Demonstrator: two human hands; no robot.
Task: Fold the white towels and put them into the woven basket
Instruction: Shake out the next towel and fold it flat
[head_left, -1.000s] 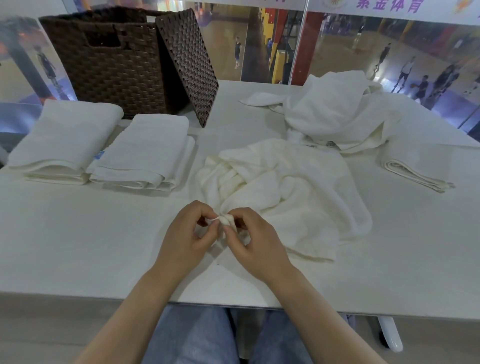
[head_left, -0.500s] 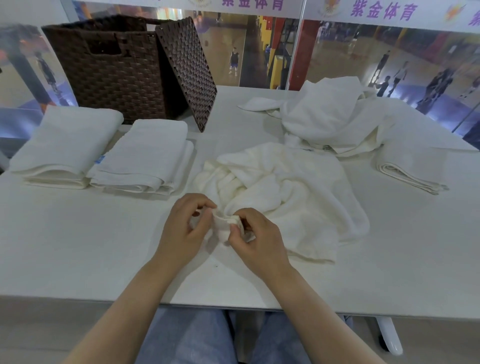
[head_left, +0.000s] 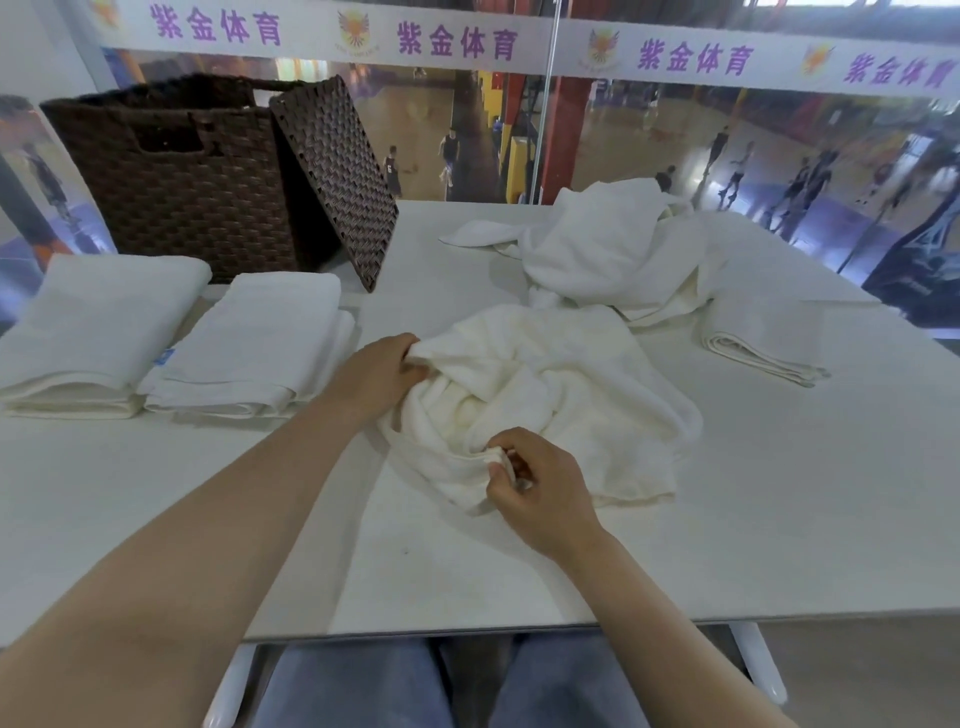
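A crumpled white towel (head_left: 566, 384) lies in the middle of the white table (head_left: 779, 493). My right hand (head_left: 545, 486) pinches a corner of it at its near edge. My left hand (head_left: 376, 374) reaches further back and grips a fold on the towel's left side. Two folded white towels (head_left: 104, 322) (head_left: 260, 343) lie side by side at the left. Behind them stands the dark brown woven basket (head_left: 176, 176), with its lid (head_left: 337, 171) leaning against its right side.
A loose heap of white towels (head_left: 618, 249) lies at the back right of the table. Another folded towel (head_left: 758, 338) sits to the right. A glass wall runs behind the table. My legs are under the near edge.
My hands, which pinched one corner together, have parted. The left hand moved up and away along the towel to its left side. The right hand still pinches the near corner.
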